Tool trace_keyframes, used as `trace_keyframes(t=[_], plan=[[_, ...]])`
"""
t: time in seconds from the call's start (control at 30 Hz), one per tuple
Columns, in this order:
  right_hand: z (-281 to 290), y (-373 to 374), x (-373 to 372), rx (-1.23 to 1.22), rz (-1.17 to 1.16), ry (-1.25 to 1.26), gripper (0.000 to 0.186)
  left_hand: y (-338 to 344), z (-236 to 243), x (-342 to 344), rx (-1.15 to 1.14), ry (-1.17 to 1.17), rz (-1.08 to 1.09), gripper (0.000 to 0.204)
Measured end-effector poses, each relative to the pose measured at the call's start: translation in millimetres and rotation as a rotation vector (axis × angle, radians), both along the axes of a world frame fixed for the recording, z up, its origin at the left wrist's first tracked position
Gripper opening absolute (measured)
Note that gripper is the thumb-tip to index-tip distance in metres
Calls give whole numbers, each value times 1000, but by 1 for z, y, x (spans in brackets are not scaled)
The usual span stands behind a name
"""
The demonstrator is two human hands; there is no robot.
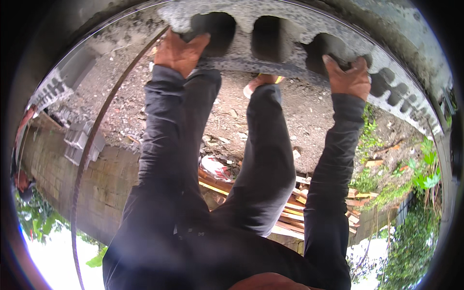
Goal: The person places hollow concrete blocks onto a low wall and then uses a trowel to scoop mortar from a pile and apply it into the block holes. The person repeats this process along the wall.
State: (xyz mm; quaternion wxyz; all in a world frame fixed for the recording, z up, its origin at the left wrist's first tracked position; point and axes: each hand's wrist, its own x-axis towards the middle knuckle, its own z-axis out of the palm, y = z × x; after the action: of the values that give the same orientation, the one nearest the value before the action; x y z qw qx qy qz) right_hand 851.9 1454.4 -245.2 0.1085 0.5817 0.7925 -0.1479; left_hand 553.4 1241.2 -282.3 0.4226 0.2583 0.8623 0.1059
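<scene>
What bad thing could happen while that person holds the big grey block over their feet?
1. The concrete block might slip: the left hand and right hand grip it only by the hollow holes at its ends.
2. It hangs right above the foot, so a drop would probably hit the toes.
3. The ground is rough with rubble, and a pile of wood scraps lies nearby, so stumbling seems possible.

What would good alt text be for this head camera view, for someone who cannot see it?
A person in dark long sleeves bends over and grips a grey hollow concrete block, left hand at one end cavity, right hand at the other. Below lie gravelly ground, a block wall, a stack of wooden planks, a bent steel rebar and green weeds.
</scene>
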Motion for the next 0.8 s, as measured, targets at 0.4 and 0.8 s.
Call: trace_keyframes(t=[0.4,0.8], plan=[[15,-7,2,65,-73,186,57,2,7,1,52,-117,174,49],[9,-3,3,100,-51,177,49,-27,-5,-9,96,248,-466,37]])
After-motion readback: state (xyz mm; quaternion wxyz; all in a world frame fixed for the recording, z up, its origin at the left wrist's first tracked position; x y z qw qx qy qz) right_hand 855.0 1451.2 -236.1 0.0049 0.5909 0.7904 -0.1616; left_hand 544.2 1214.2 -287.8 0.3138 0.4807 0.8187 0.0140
